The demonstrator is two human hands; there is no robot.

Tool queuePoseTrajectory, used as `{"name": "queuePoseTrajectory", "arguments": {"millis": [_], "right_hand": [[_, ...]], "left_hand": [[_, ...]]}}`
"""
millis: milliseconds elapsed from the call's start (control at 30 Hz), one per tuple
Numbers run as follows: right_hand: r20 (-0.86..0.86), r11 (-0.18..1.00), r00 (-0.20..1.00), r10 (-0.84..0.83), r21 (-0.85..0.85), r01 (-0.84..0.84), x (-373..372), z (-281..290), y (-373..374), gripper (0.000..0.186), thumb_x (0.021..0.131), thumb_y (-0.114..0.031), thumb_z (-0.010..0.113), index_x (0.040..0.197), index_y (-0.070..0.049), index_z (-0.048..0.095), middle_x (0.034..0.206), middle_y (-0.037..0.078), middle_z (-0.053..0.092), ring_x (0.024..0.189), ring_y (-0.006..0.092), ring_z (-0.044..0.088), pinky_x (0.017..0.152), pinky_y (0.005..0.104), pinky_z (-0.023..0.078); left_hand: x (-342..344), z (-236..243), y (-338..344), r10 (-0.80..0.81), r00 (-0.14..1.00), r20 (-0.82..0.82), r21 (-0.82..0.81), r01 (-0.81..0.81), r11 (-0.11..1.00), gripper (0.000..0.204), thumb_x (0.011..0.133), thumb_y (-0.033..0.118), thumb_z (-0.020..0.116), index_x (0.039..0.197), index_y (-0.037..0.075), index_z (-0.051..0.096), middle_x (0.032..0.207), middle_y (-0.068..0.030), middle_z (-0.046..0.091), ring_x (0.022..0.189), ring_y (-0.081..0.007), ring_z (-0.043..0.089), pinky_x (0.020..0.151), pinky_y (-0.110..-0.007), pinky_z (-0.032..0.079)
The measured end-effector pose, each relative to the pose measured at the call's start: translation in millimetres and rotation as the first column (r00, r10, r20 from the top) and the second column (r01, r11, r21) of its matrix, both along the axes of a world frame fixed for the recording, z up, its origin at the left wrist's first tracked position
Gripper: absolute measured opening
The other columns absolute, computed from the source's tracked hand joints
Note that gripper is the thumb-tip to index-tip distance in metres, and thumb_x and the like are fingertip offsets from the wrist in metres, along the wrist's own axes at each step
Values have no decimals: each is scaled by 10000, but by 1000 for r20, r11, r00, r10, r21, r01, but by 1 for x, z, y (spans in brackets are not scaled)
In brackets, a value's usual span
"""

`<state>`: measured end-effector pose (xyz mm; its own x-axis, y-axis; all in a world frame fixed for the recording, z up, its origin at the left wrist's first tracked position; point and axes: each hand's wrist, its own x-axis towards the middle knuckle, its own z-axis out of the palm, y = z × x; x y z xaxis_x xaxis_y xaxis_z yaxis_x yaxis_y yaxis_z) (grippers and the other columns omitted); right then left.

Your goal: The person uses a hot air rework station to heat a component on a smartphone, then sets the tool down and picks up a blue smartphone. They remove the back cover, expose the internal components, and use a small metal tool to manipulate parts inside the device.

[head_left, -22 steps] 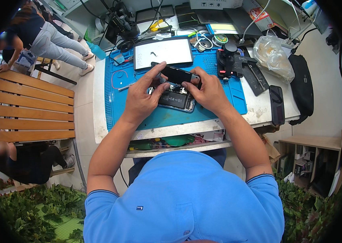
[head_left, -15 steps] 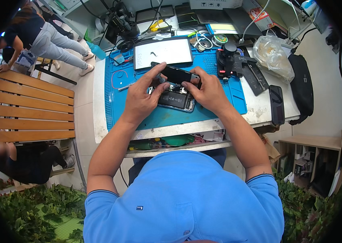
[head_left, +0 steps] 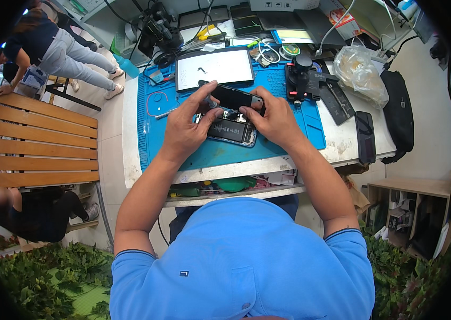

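Observation:
A dark phone screen panel (head_left: 232, 98) is raised at a tilt over an opened phone body (head_left: 234, 132), whose black battery shows. My left hand (head_left: 189, 117) is closed on the panel's left end, thumb and fingers pinching it; a small grey tool seems to sit between them too. At the panel's right end my right hand (head_left: 274, 118) grips it between thumb and fingers. The phone body lies on a blue repair mat (head_left: 182, 153), just below the panel. Whether a cable joins panel and body I cannot make out.
Behind my hands lies a white board (head_left: 220, 66) with small parts. A black clamp-like device (head_left: 302, 80), a clear plastic bag (head_left: 361, 74) and a dark phone (head_left: 364, 137) are on the right. Cables crowd the back. Two people are off to the left by a slatted bench (head_left: 44, 144).

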<state>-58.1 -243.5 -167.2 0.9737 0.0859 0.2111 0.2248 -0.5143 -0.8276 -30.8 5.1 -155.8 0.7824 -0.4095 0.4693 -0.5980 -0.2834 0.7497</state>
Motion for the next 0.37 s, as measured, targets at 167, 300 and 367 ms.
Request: {"name": "queuePoseTrajectory", "arguments": {"millis": [167, 300, 367], "right_hand": [[-9, 1000, 1000, -3, -10, 3, -1, 3, 0, 335, 961, -186, 830, 1193, 0, 674, 883, 229, 815, 676, 321, 780, 614, 401, 553], [-13, 1000, 1000, -3, -10, 3, -1, 2, 0, 336, 961, -188, 832, 1196, -5, 676, 887, 226, 818, 680, 319, 785, 613, 400, 553], [-10, 1000, 1000, -2, -7, 2, -1, 2, 0, 336, 961, -189, 832, 1197, -7, 676, 887, 224, 819, 682, 318, 786, 613, 400, 554]], "left_hand": [[0, 1, 0, 1, 1000, -10, -3, -1, 1000, 669, 977, -14, 823, 1594, 66, 578, 1209, -120, 776, 1058, -165, 788, 954, -330, 663], [1, 0, 0, 1, 1000, -2, 9, -1, 1000, 667, 978, -16, 821, 1594, 71, 580, 1205, -118, 776, 1057, -166, 790, 955, -329, 664], [0, -1, 0, 2, 1000, 8, 11, -2, 1000, 664, 985, -11, 816, 1599, 76, 577, 1210, -118, 776, 1061, -167, 790, 955, -331, 665]]}}
